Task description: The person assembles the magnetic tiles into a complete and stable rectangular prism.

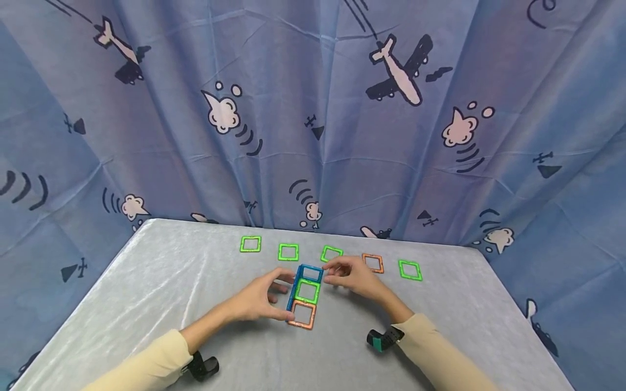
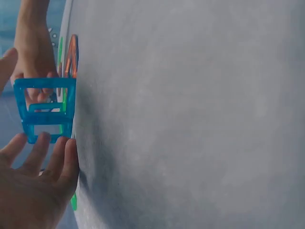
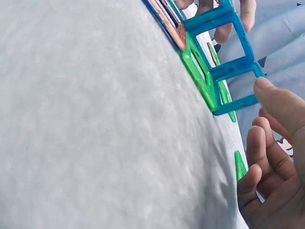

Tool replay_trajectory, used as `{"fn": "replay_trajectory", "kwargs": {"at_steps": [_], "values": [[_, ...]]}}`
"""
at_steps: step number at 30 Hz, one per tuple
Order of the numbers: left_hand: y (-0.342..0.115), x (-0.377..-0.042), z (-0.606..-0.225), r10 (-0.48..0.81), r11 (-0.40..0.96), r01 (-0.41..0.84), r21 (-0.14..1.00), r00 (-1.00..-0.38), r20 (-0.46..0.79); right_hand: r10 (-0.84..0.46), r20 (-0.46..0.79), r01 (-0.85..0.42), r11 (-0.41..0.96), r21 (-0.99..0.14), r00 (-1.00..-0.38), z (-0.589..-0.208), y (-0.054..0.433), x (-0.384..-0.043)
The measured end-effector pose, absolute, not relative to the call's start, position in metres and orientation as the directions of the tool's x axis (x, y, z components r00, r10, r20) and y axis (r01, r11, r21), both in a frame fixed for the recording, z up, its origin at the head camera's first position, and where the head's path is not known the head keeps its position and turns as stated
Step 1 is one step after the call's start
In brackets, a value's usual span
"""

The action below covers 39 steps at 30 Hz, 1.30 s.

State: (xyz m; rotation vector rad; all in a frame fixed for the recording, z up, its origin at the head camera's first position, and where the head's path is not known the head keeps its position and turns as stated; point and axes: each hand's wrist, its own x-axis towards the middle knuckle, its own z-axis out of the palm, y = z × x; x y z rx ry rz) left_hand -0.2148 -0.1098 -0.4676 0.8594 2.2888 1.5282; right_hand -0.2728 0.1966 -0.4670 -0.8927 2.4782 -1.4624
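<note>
Blue magnetic tile frames (image 1: 295, 288) stand on edge in a joined wall along the left of a flat row. A blue frame (image 1: 312, 273) closes the far end. In the flat row lie a green square frame (image 1: 308, 291) and, nearer, an orange one (image 1: 302, 315). My left hand (image 1: 261, 296) spans the wall's outer side, fingers spread, thumb by the near end. The left wrist view has its fingertips at the blue edge. At the far right corner is my right hand (image 1: 354, 277), its thumb overlapping the blue corner in the right wrist view, other fingers loosely bent.
Along the table's back lie several green square frames, among them one at the left (image 1: 251, 244) and one at the right (image 1: 410, 270), plus an orange frame (image 1: 374, 263) partly behind my right hand. A blue patterned curtain (image 1: 313, 119) hangs behind the grey-white table (image 1: 146, 271).
</note>
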Motion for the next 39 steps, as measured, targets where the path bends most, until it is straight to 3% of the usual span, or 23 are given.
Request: {"fn": "replay_trajectory", "kwargs": {"at_steps": [8,15,28,39], "values": [[-0.106,-0.211,-0.468,0.599,0.278,0.346,0.896,-0.791,0.120,-0.570,0.237,-0.462,0.291,-0.838,-0.787,-0.474,0.189,-0.275],[-0.109,-0.214,-0.469,0.601,0.249,0.343,0.905,-0.788,0.133,-0.585,0.223,-0.471,0.314,-0.824,-0.780,-0.475,0.196,-0.275],[-0.118,-0.228,-0.468,0.557,0.247,0.247,0.937,-0.828,0.072,-0.617,0.231,-0.498,0.303,-0.812,-0.752,-0.470,0.216,-0.250],[-0.104,-0.242,-0.469,0.505,0.309,0.320,0.896,-0.853,0.131,-0.613,0.191,-0.463,0.322,-0.826,-0.767,-0.468,0.225,-0.233]]}}
